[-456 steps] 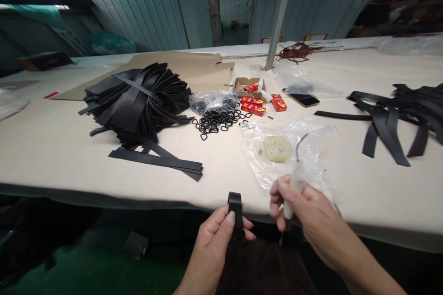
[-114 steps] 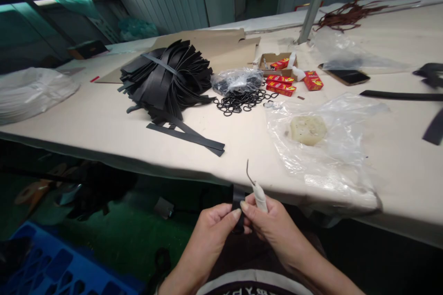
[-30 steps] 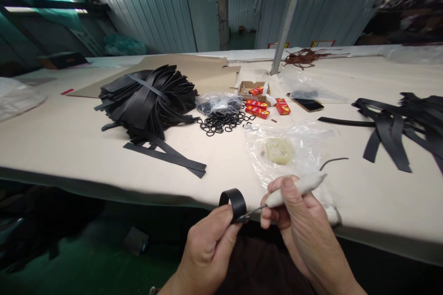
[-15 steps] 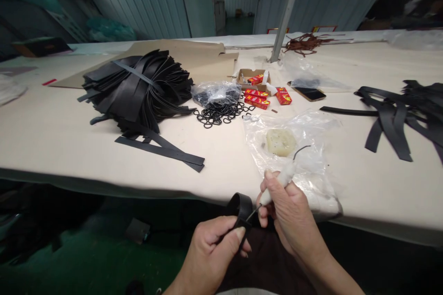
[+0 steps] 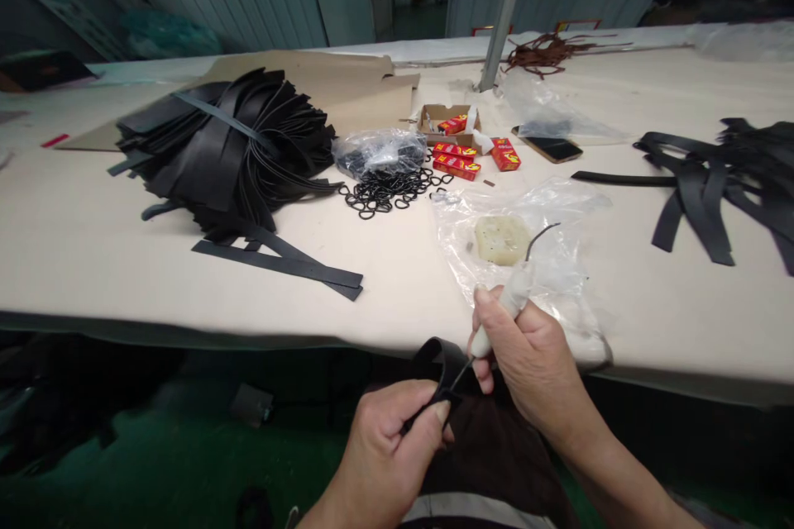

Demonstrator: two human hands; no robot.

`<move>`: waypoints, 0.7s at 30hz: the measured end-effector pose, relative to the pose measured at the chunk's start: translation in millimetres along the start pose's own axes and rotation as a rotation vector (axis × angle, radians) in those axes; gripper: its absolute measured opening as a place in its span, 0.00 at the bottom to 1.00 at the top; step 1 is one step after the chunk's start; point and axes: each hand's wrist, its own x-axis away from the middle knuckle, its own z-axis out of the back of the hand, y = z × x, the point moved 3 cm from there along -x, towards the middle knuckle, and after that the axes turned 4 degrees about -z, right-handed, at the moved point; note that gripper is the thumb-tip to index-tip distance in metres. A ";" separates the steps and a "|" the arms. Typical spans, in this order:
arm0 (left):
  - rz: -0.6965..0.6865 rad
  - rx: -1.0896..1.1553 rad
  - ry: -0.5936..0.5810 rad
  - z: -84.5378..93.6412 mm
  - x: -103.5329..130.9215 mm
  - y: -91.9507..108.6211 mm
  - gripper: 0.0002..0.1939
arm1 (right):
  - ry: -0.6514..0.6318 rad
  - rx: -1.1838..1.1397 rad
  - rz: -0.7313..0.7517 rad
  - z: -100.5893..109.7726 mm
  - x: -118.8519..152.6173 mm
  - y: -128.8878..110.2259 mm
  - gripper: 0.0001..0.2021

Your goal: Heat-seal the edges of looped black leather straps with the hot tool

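In the head view, my left hand [image 5: 394, 442] pinches a black strap [image 5: 449, 357] just in front of the table edge. The strap curls up in a loop above my thumb and fingers. My right hand [image 5: 537, 351] is closed round a white-handled awl-like tool [image 5: 514, 294]. Its thin metal shaft points down and left to the strap beside my left thumb; whether the tip has gone into the strap I cannot tell. From the handle's upper end sticks out a dark bent wire. Behind the tool, a pale yellowish block [image 5: 501, 240] lies on a clear plastic bag [image 5: 571, 207].
A big tied bundle of black strips [image 5: 229, 149] sits left on the table [image 5: 397, 297], two loose strips in front. Black metal rings [image 5: 381, 194], red-and-yellow small boxes [image 5: 456, 167] and a phone [image 5: 552, 147] lie mid-table. More black straps [image 5: 707, 198] are at right; a metal post [image 5: 505, 16] stands behind.
The view has shifted slightly, so the table things sit higher in the picture. Both hands keep their hold, and the tool's tip stays at the strap, whose loop has tilted a little.
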 end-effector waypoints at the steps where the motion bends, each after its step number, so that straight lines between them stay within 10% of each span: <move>1: 0.009 -0.003 0.002 -0.7 0.6 -2.3 0.15 | 0.042 -0.015 0.014 3.6 -1.1 -2.1 0.21; 7: 0.149 0.219 0.162 -0.5 3.6 -14.8 0.14 | 0.271 -0.222 0.237 35.6 -1.0 -28.9 0.16; 15: 0.325 0.736 0.308 -10.6 2.6 -14.4 0.11 | -0.214 0.083 -0.006 20.5 10.4 3.9 0.18; 21: 0.273 0.746 0.183 -19.5 5.3 -14.9 0.14 | -0.402 -0.032 -0.132 -7.9 24.3 29.3 0.15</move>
